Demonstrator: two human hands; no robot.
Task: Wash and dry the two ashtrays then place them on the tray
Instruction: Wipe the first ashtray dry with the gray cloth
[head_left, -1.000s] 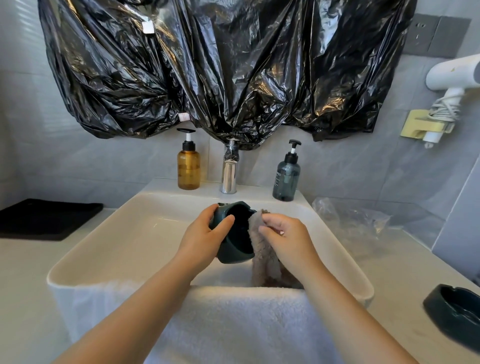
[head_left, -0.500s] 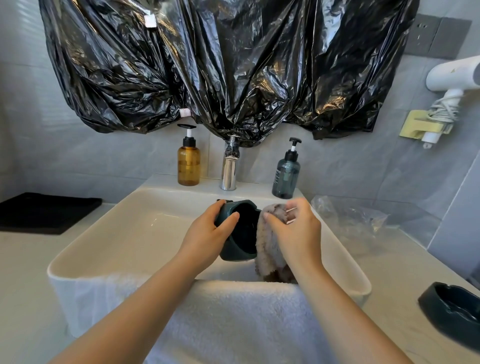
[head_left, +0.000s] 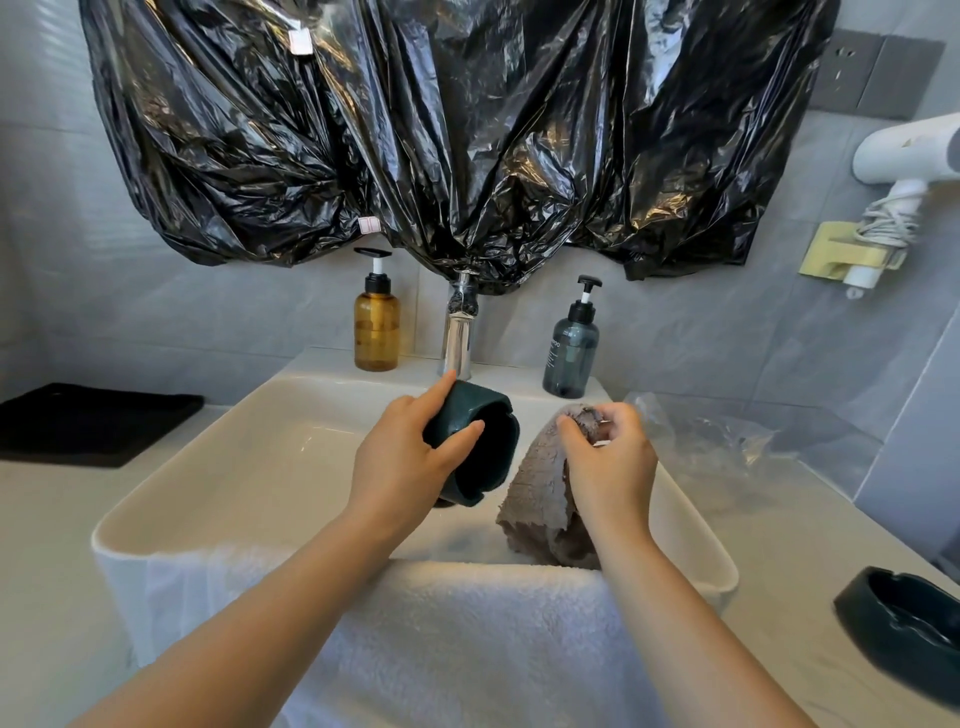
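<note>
The left hand (head_left: 400, 465) gripped the ashtray (head_left: 478, 415) over the sink (head_left: 270, 457), the right hand (head_left: 610, 462) pinched the cloth (head_left: 535, 493) beside it — best to work it deep into the notches.

I note both forearms extended forward; my left hand (head_left: 400, 462) grips the ashtray (head_left: 493, 441), my right hand (head_left: 613, 465) pinches the cloth (head_left: 535, 488).

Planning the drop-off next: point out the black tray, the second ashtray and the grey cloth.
black tray (head_left: 88, 423), head view, middle of its flat top.
second ashtray (head_left: 904, 623), head view, its inner hollow.
grey cloth (head_left: 535, 488), head view, its hanging fold.
</note>
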